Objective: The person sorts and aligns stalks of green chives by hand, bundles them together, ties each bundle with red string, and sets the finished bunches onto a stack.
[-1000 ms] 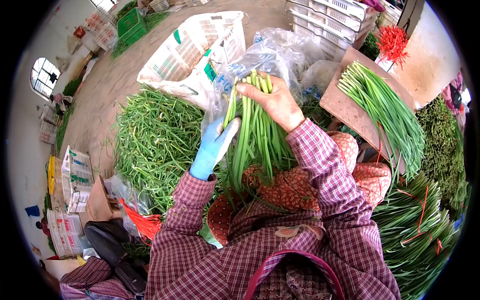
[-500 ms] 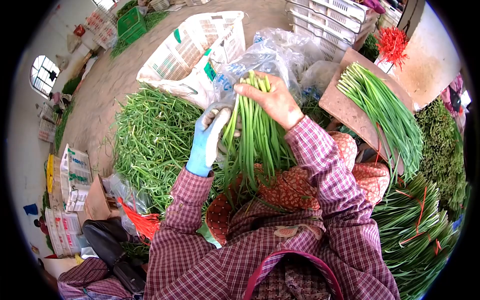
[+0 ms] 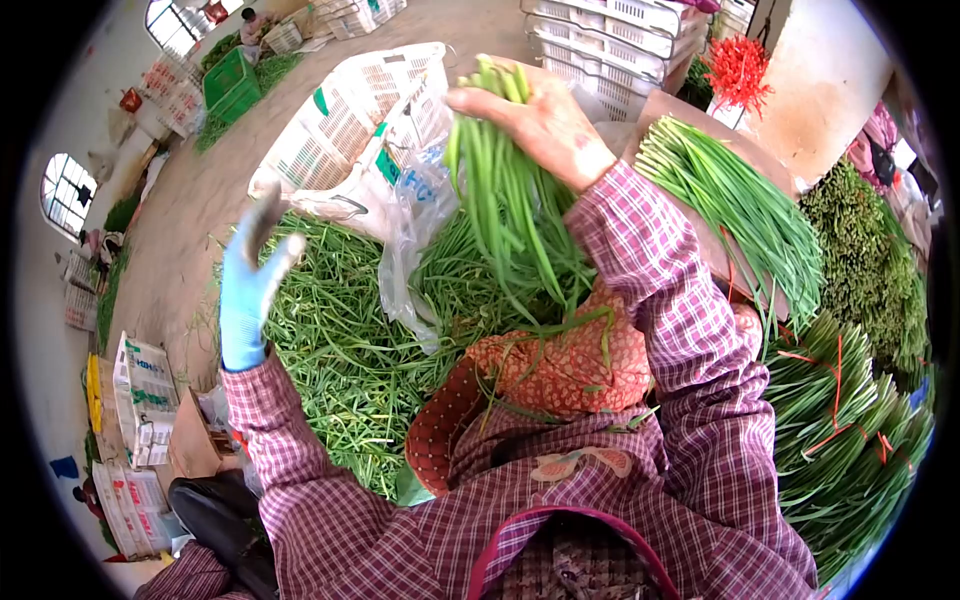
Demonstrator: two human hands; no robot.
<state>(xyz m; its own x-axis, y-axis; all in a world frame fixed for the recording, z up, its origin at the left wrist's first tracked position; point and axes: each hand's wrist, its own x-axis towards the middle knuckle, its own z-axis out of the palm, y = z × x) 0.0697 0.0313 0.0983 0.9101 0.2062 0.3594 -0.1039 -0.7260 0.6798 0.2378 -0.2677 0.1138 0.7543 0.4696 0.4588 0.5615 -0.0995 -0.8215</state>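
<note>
My bare right hand (image 3: 548, 125) is closed round the stem end of a bunch of garlic chives (image 3: 500, 190), their leaves hanging down above my lap. My left hand (image 3: 255, 275), in a blue and grey glove, is raised to the left with thumb and fingers apart and nothing in it. Beneath it spreads a large heap of loose green leaves (image 3: 335, 345). A clear plastic bag (image 3: 400, 265) lies on the heap between my hands. To the right, a board (image 3: 672, 108) carries another sheaf of chives (image 3: 735, 205).
A white plastic crate (image 3: 345, 130) stands beyond the heap, with stacked white crates (image 3: 610, 60) further right. Red ties (image 3: 738, 75) hang by the wall post. Bundles of chives bound with red ties (image 3: 850, 430) lie at lower right. A person (image 3: 252, 35) is far back.
My left hand has come away from the bunch, moved left and opened. My right hand has lifted the chives up and forward. The view has shifted slightly.
</note>
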